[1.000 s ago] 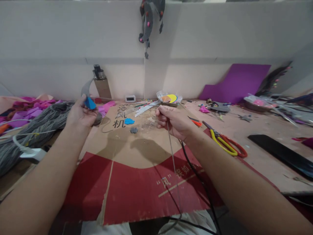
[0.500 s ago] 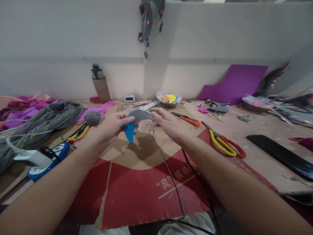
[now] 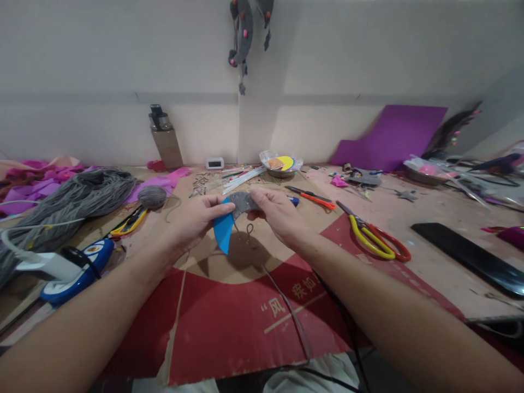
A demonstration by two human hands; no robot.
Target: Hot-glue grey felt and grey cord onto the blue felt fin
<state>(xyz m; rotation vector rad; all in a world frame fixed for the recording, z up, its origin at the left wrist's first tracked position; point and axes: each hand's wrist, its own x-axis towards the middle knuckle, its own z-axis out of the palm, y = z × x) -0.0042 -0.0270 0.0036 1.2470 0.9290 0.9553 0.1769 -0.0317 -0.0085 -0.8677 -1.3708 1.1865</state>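
Observation:
Between my hands is a curved crescent piece, its blue end bare and pointed, the rest wound with grey yarn. My left hand pinches it where the blue meets the grey, thumb on top. On the other side, my right hand is closed on the yarn-wrapped end, with fingertips partly hidden. A small loop of yarn dangles beneath the piece. A strand runs over the red part of the cardboard toward my lap. The grey yarn ball lies left of my left hand.
Red-and-brown cardboard covers the work area. Yellow-and-red scissors, an orange cutter and a black flat object lie to the right. On the left are a yellow cutter, a grey yarn skein and a blue power strip.
The crescent piece has come slightly lower and turned, so its wound ridges now show. My right hand has shifted a little down and in along with it. The camera view moved slightly.

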